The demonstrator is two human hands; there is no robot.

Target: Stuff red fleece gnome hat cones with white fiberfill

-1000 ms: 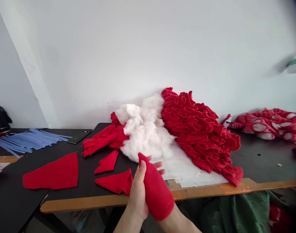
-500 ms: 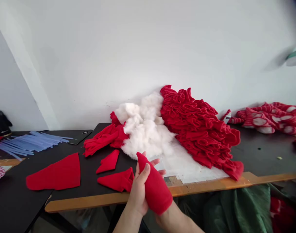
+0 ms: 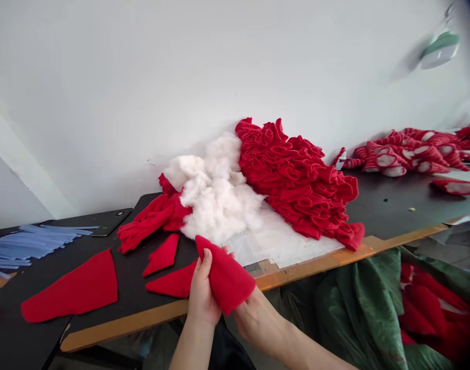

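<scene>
A red cone-shaped fabric piece [image 3: 225,277] is held over the table's front edge, its narrow tip pointing up and left. My left hand [image 3: 204,293] is closed around it, thumb on the front and fingertips showing behind. My right hand [image 3: 254,313] is at the wide lower end of the piece, its fingers hidden by the fabric. Just beyond lies a heap of white fluffy stuffing [image 3: 219,200]. On the table to the left are a small folded red piece [image 3: 163,255], a pointed red piece [image 3: 171,281] and a larger flat red piece [image 3: 75,288].
Behind the stuffing rises a tall stack of red fabric pieces [image 3: 296,180]. Blue strips [image 3: 38,244] and a dark phone [image 3: 113,222] are at left. Red striped stuffed pieces [image 3: 408,151] lie at right. Below the wooden table edge [image 3: 289,277] hangs a green sack [image 3: 354,308] with red items.
The view has swung to the right, showing more of the sack. My right hand has drawn partly out of the red piece's wide end, which now looks flatter. My left hand keeps its hold.
</scene>
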